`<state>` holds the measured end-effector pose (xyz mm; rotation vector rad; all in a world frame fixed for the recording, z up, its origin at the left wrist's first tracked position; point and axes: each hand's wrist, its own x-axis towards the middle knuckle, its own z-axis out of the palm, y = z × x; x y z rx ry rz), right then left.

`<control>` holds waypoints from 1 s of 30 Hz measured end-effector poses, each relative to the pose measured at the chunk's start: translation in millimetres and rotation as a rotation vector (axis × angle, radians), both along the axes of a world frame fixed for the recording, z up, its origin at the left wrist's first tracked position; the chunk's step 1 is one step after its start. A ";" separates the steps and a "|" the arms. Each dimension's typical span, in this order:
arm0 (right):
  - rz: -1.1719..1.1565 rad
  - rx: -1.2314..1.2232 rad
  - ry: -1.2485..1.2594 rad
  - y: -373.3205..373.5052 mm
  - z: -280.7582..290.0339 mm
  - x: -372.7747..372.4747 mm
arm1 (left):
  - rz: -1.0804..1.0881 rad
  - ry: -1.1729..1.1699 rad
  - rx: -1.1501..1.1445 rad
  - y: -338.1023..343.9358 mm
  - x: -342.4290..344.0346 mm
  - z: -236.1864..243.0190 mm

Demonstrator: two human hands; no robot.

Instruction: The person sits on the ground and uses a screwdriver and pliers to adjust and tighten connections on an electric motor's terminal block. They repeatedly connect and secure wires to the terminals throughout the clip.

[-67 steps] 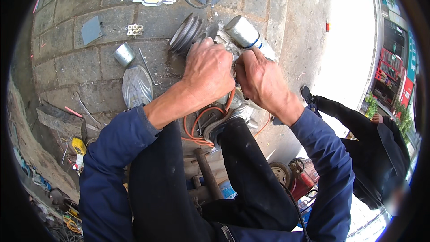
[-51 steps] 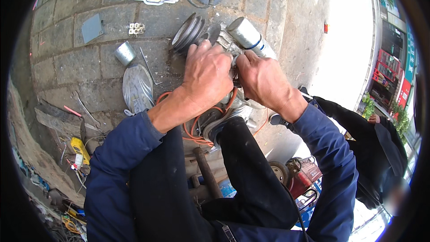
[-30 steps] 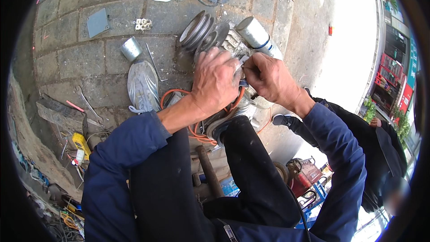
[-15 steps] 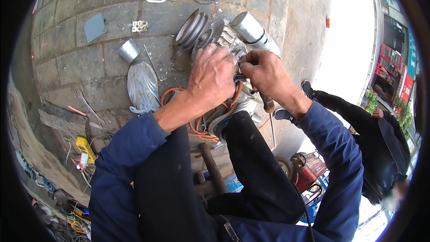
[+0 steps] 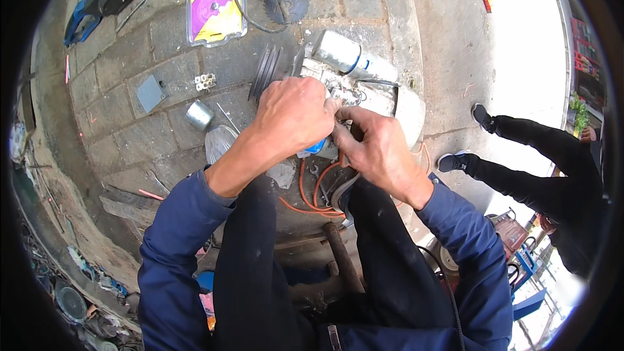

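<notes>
My left hand [image 5: 296, 117] and my right hand [image 5: 380, 151] meet over an electric motor [image 5: 409, 117] on the ground, fingertips pinched together. Whatever lies between the fingers is hidden. Small wires [image 5: 351, 97] show in the motor's opening just beyond the fingertips. Silver cylinders sit along its far side, one a capacitor-like can [image 5: 337, 51]. To the left of the motor stands a grooved pulley [image 5: 265, 73], partly behind my left hand. A blue object [image 5: 316, 147] peeks out beneath that hand, its kind unclear. Orange cord [image 5: 305, 185] loops below my hands.
Leftward lie a loose metal cup [image 5: 199, 114], a grey plate [image 5: 151, 93] and a white terminal block [image 5: 205, 82]. Farther off are a packaged disc [image 5: 216, 12], a saw blade [image 5: 286, 6] and a blue-black power tool [image 5: 107, 0]. A person in black [image 5: 539, 175] stands at right.
The view has shifted, showing more of the motor. A brown-handled, long-shafted tool at my right hand is no longer visible. A blue object now shows under my left hand.
</notes>
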<state>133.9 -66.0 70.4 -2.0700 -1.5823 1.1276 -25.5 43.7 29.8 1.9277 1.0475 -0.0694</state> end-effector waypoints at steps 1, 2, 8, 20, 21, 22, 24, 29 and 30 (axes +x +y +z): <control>0.020 0.064 -0.011 -6.2 -0.6 -0.9 | -0.023 0.036 0.025 2.5 3.3 1.7; 0.070 0.161 -0.086 -11.3 -4.3 -2.4 | -0.038 0.073 0.027 5.4 6.1 4.2; 0.177 0.288 -0.228 -20.1 -8.5 -7.8 | -0.111 0.208 0.034 14.8 19.3 18.8; 0.150 0.288 -0.024 -42.5 -20.5 20.8 | -0.382 0.359 0.194 15.6 35.4 29.8; 0.156 0.289 -0.015 -43.3 -21.5 21.9 | -0.384 0.366 0.185 16.4 36.6 30.5; 0.150 0.298 -0.005 -44.8 -22.3 21.8 | -0.386 0.373 0.176 16.8 38.1 31.4; 0.146 0.316 0.011 -46.1 -23.0 21.4 | -0.385 0.389 0.161 16.5 40.6 35.1; 0.162 0.291 0.039 -46.5 -16.6 24.3 | -0.386 0.410 0.134 17.6 46.3 37.0; 0.164 0.292 0.039 -47.4 -16.7 23.6 | -0.389 0.425 0.143 16.5 49.0 38.6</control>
